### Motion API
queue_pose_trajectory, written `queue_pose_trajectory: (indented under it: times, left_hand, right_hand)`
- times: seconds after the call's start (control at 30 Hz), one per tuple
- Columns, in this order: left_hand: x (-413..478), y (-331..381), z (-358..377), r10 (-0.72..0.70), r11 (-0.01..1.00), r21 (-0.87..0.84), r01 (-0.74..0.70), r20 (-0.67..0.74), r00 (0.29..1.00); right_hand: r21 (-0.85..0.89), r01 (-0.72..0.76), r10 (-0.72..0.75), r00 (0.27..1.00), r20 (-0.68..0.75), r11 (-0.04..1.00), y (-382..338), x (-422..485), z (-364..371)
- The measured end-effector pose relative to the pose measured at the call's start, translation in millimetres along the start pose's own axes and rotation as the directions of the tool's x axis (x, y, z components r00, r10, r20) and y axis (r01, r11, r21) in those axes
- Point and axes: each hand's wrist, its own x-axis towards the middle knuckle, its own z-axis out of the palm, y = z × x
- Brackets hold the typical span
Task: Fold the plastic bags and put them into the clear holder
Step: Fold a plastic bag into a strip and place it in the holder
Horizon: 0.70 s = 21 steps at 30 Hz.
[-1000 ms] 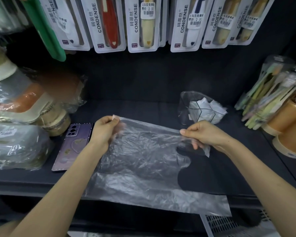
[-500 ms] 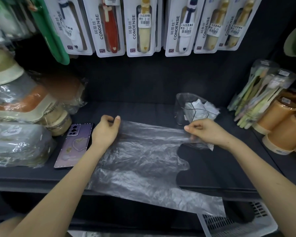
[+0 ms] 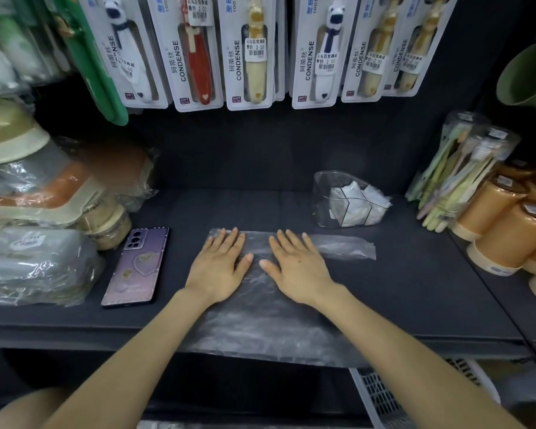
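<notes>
Two hands flat: fold being creased.
Your left hand (image 3: 218, 269) and right hand (image 3: 297, 270) dropped the pinched edge; fingers (image 3: 233, 236) straight, pressing the plastic bag (image 3: 260, 329) onto the shelf (image 3: 415, 289), clear holder (image 3: 324, 193) apart.

Left hand (image 3: 217, 267) and right hand (image 3: 297, 267) lay flat side by side on the plastic bag (image 3: 260, 323), fingers straight, thumbs almost meeting. The bag hung over the front edge of the dark shelf (image 3: 415, 289). The clear holder (image 3: 324, 196) sat toward the back right with white folded bags (image 3: 350, 205) inside. A purple phone (image 3: 136, 267) lay back-up near the left hand.
</notes>
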Motion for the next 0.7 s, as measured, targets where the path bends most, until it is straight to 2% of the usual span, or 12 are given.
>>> queue_pose_trajectory:
  times: [0.2,0.3,0.37,0.4,0.5,0.6,0.7]
  left_hand:
    - [0,1,-1,-0.044,0.998,0.038,0.043,0.028,0.999]
    - [2,2,-8,-0.055,0.992,-0.108,0.063,0.073,0.996]
    - [-2,0,-20,-0.066,0.959,-0.275,0.073,0.033,0.997]
    - [-9,-1,-25,-0.058,0.955,-0.293,0.047,-0.027,0.998]
    - [-50,2,-29,0.031,0.975,-0.208,-0.071,-0.192,0.981]
    - [-92,5,-12,0.138,0.980,-0.131,-0.152,-0.113,0.984]
    - [-104,-4,6,0.129,0.990,-0.051,-0.133,-0.073,0.989]
  right_hand:
    - [-0.053,-0.218,0.220,0.975,0.031,0.974,70,-22,5]
    - [0.005,-0.268,0.268,0.963,0.011,0.964,82,-36,-11]
    - [0.034,-0.244,0.246,0.967,-0.063,0.969,61,-48,-22]
    - [0.044,-0.208,0.211,0.972,-0.104,0.977,43,-55,-26]
    - [0.080,-0.032,0.045,0.986,-0.162,0.996,-19,-76,-19]
    - [0.103,0.062,-0.054,0.995,-0.085,0.993,-59,-79,8]
    - [0.047,0.061,-0.059,0.997,-0.043,0.997,-57,-77,23]
